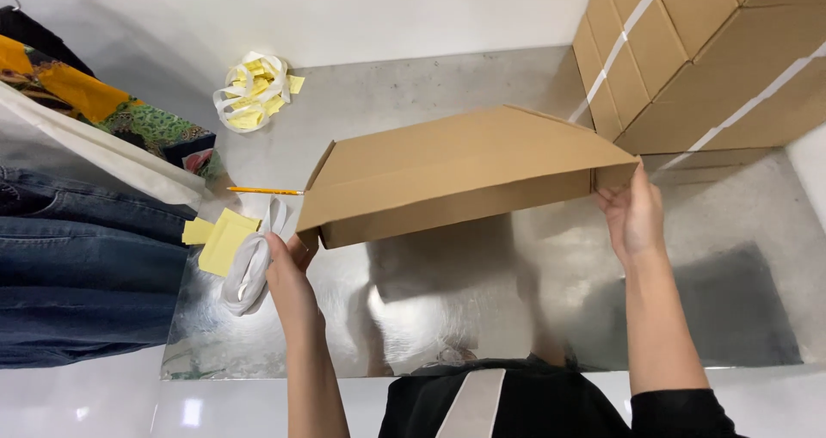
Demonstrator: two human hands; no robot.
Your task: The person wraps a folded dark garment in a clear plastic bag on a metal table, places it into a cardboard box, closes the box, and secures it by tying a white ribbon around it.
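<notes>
Now both hands are grasping the box above the table: left hand clasping its near-left corner, right hand its right end.

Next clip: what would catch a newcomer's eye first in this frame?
First, the flat brown cardboard box held in mid-air at the centre, the left hand at its left end and the right hand at its right end, above a shiny metal table. Next, the stacked taped cartons at top right, and the yellow paper scraps at the left.
</notes>
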